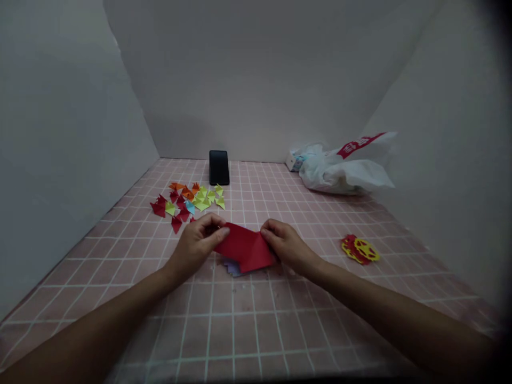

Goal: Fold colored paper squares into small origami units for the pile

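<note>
Our left hand (208, 233) pinches the red paper (240, 242) at its left end, our right hand (286, 242) its right edge. The creased paper stretches between both, long axis running side to side, neither hand nearer, over lilac sheets (232, 269) on the pink-checked counter (224, 330).

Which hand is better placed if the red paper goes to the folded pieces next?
Left, probably: the left hand holds the paper's left side, right beside the folded pieces. The right hand grips its right side, farther from them.
</note>
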Demonstrator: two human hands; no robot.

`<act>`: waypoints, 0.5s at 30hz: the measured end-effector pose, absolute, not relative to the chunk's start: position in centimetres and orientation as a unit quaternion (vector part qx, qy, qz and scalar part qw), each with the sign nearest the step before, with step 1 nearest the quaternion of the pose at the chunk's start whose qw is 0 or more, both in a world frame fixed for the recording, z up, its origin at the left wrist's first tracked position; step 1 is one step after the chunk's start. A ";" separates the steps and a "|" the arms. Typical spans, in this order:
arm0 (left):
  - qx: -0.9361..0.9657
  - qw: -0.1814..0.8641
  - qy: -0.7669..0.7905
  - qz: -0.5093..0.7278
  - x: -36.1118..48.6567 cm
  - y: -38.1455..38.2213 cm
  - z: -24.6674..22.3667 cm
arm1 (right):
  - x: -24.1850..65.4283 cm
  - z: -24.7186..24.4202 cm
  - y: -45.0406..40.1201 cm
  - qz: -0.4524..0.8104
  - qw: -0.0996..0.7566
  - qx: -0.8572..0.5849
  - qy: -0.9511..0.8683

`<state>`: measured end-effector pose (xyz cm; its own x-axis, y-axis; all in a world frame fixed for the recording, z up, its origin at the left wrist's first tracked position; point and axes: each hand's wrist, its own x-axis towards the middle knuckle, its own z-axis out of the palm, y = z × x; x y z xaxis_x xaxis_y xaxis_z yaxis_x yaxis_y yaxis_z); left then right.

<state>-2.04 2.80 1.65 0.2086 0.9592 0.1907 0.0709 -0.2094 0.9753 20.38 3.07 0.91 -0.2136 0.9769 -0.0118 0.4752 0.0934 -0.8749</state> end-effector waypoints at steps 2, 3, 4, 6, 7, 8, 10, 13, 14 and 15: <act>0.554 0.509 0.435 0.495 -2.2 3.2 1.4 | 20.5 0.4 3.8 0.379 0.321 -0.554 -0.668; 0.527 0.524 0.441 0.503 -2.1 3.3 1.3 | 20.6 0.4 4.0 0.365 0.325 -0.557 -0.672; 0.507 0.536 0.445 0.507 -2.0 3.4 1.2 | 20.5 0.5 3.9 0.350 0.333 -0.560 -0.673; 0.472 0.560 0.465 0.498 -1.7 3.2 1.0 | 20.2 1.1 3.3 0.340 0.344 -0.552 -0.679; 0.469 0.560 0.465 0.500 -1.5 3.1 1.0 | 20.0 1.3 2.8 0.351 0.346 -0.538 -0.684; 0.472 0.555 0.464 0.505 -1.3 2.9 0.9 | 19.6 1.5 2.4 0.411 0.349 -0.507 -0.672; 0.484 0.542 0.458 0.511 -1.0 2.6 0.9 | 18.8 1.5 1.7 0.553 0.353 -0.475 -0.587; 0.498 0.535 0.457 0.506 -0.7 2.3 0.8 | 17.9 0.8 1.2 0.657 0.348 -0.429 -0.513; 0.501 0.536 0.458 0.501 -0.7 2.2 0.7 | 17.7 0.6 1.1 0.664 0.345 -0.433 -0.502; 0.505 0.541 0.457 0.494 -0.6 2.2 0.6 | 17.7 0.4 1.1 0.660 0.352 -0.437 -0.500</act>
